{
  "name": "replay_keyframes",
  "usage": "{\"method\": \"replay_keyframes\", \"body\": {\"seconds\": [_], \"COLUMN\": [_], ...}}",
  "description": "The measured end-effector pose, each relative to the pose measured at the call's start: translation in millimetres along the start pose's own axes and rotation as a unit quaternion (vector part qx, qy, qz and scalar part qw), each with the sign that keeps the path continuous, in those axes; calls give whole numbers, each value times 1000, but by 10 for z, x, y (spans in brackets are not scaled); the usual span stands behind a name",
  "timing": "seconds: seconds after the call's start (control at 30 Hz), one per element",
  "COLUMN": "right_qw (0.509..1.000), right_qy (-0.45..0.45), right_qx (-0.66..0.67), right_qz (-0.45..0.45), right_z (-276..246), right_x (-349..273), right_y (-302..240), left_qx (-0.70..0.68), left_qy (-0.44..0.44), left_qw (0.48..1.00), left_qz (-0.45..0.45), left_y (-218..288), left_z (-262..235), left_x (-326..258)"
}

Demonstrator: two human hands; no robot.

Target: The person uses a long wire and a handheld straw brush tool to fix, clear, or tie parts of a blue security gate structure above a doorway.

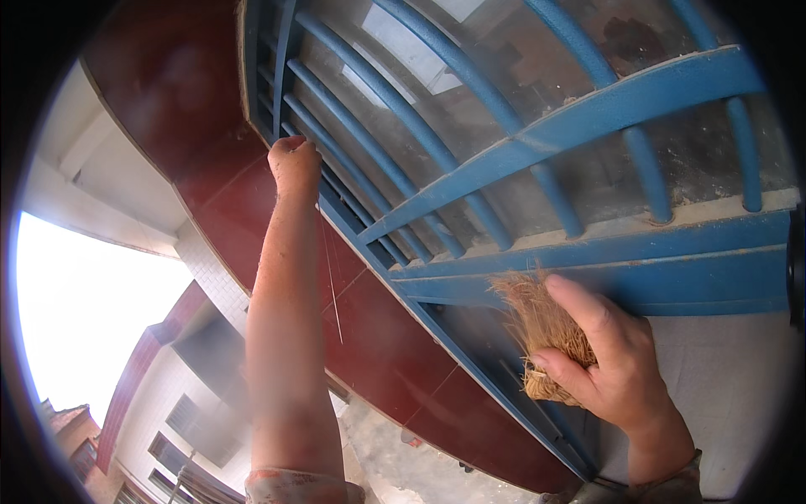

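My left hand is raised with its fingers closed, up against the corner of a blue metal window grille. What lies inside those fingers is hidden. A thin pale thread hangs beside my left wrist, its upper end out of sight behind the arm. Lower down on the right, my right hand grips a bundle of coarse tan straw-like fibres, thumb on one side and fingers on the other. The frayed end of the bundle points up toward the grille's lower blue rail.
Dusty glass lies behind the blue bars. Dark red wall tiles run alongside the frame. Below the rail at right is a pale panel. Concrete ground and a white-tiled building show at lower left.
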State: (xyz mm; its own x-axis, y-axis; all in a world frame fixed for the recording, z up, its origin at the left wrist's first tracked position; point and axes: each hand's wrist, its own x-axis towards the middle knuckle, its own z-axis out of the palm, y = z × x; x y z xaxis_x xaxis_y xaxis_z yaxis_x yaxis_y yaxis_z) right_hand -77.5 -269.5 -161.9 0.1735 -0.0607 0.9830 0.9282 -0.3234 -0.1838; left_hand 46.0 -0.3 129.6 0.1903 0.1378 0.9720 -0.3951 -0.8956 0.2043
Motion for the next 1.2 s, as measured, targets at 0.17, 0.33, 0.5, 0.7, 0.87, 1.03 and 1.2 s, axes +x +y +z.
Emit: {"method": "replay_keyframes", "body": {"seconds": [0.17, 0.33, 0.5, 0.7, 0.87, 1.03, 1.2], "right_qw": [1000, 1000, 1000, 1000, 999, 999, 999], "right_qy": [1, -11, -2, 2, -54, -43, -15], "right_qx": [-1, -6, -10, -8, -4, 7, 6], "right_qz": [1, 12, 11, -3, 4, -6, -29], "right_z": [-56, -43, -34, -24, -96, -74, -25], "right_x": [-20, -47, -71, -80, -50, -51, -64], "right_y": [7, -5, 13, 58, 34, 48, 72], "left_qx": [-188, -240, -209, -144, -130, -119, -107], "left_qy": [-110, -59, 2, 113, 116, 95, 105], "left_qw": [968, 958, 971, 983, 984, 986, 989], "left_qz": [-126, -146, -112, 0, 47, 74, 1], "left_y": [271, 285, 200, -52, -58, -28, 104], "left_z": [-172, -98, 94, 282, 264, 244, 216], "left_x": [-245, -192, -98, -100, -152, -205, -259]}}
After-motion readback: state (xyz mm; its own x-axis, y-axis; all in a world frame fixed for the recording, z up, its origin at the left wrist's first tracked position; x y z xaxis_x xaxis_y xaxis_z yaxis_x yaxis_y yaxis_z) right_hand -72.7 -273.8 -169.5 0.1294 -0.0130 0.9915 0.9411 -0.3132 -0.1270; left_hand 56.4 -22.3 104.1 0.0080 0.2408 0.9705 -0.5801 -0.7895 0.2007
